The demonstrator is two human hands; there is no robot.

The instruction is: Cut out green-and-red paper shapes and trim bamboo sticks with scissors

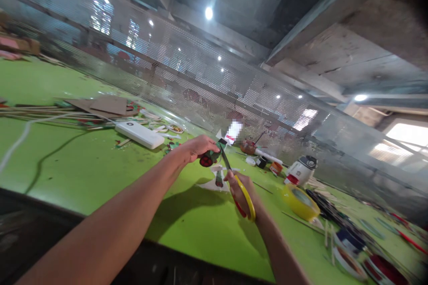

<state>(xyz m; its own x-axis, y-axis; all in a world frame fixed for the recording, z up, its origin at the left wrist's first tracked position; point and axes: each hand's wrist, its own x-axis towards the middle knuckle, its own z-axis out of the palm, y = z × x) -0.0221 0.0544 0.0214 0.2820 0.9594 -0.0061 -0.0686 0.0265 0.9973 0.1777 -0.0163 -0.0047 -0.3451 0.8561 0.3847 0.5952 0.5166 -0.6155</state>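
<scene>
My left hand [199,146] is closed on a small dark green piece with a red-and-black round part [207,159]; its exact kind is too small to tell. In my right hand [241,189] is a pair of scissors [247,196] with yellow and red handles. The scissors' dark blades point up and left, their tips right at the green piece; I cannot tell whether they touch it. Below the hands, a white paper scrap [210,184] with a dark green and red figure [219,178] lies on the green table [117,187].
A white power bank [139,134] with a cable lies left, near cardboard [109,105] and thin sticks. On the right are a yellow tape roll [301,202], a white container with a dark lid [302,169] and several paint pots. A perforated screen [187,75] runs behind.
</scene>
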